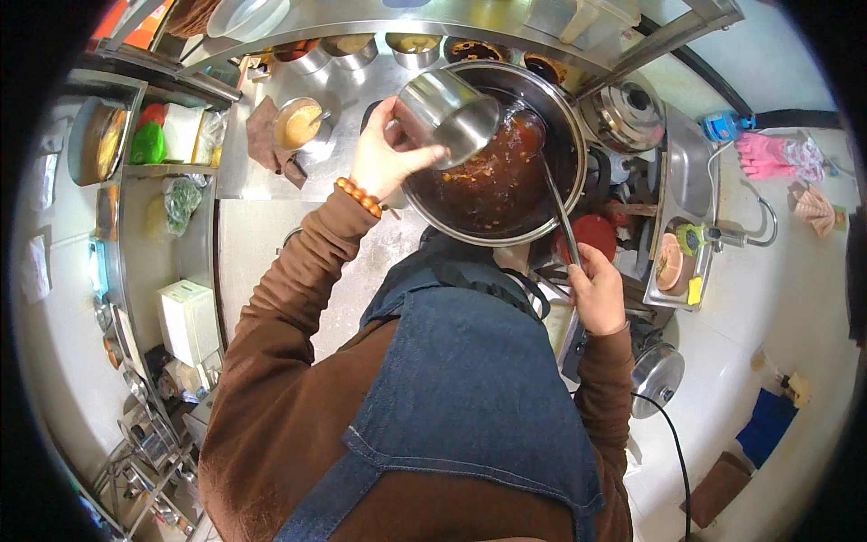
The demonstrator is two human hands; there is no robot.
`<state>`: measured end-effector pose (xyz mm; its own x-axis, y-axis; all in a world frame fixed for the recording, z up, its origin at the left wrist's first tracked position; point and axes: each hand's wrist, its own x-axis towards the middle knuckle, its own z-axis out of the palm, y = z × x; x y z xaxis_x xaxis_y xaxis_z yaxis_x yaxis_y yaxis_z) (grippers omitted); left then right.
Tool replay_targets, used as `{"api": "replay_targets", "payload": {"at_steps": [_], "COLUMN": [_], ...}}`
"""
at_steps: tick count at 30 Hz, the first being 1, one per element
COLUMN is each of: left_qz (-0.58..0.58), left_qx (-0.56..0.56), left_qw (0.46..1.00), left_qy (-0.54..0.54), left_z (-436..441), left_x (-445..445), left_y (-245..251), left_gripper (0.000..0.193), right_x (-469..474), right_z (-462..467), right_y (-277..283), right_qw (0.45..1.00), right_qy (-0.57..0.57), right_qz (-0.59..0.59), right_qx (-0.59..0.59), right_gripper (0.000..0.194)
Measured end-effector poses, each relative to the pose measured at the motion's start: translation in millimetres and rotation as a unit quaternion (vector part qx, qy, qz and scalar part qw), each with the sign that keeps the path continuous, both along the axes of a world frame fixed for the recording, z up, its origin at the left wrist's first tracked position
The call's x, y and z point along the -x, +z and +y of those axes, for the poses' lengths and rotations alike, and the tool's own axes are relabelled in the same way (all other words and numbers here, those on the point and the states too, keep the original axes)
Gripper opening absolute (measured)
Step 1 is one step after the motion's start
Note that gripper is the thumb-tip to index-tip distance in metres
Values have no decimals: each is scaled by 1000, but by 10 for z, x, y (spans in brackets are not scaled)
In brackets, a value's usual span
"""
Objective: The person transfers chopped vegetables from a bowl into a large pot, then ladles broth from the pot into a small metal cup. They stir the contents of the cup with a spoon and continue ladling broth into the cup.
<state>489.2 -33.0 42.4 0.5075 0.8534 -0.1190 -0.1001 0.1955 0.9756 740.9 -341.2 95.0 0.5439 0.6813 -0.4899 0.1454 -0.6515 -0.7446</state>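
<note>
My left hand (393, 152) grips a stainless steel cup (450, 118), tilted on its side over a large metal pot (576, 169). My right hand (598, 288) holds the long handle of a metal ladle (559, 203). The ladle's bowl, filled with reddish-brown liquid, is at the far right inside of the pot. Dark brown broth (488, 193) with bits floating in it lies in the pot below the cup. Whether the cup holds anything cannot be seen.
Left of the pot, a bowl of pale yellowish paste (300, 127) with a spoon stands beside a brown cloth (265, 135) on the steel counter (237, 173). Several metal containers line the back under a shelf (352, 30). At right are a lidded pot (623, 115) and a sink (691, 162).
</note>
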Motion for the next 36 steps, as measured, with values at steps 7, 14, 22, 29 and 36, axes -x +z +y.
{"api": "replay_targets", "payload": {"at_steps": [7, 14, 22, 29, 36], "left_qz": [-163, -200, -77, 7, 57], "left_qx": [131, 111, -21, -72, -85], "left_qw": [978, 974, 997, 995, 992], "left_qy": [3, 0, 1, 70, 76], "left_z": [26, 28, 88, 136, 242], "left_x": [219, 329, 327, 193, 173], "left_y": [-34, 76, 1, 31, 142], "left_gripper": [80, 94, 114, 118, 118], "right_x": [-6, 19, -24, -4, 80], "right_z": [59, 79, 85, 141, 185], "right_y": [-6, 5, -30, -302, -527], "right_qw": [988, 991, 988, 975, 922], "right_qy": [-56, -44, -55, -69, -113], "right_qz": [142, 125, 146, 212, 358], "right_qx": [-7, -8, -22, -25, -96], "right_gripper": [38, 41, 37, 40, 49]}}
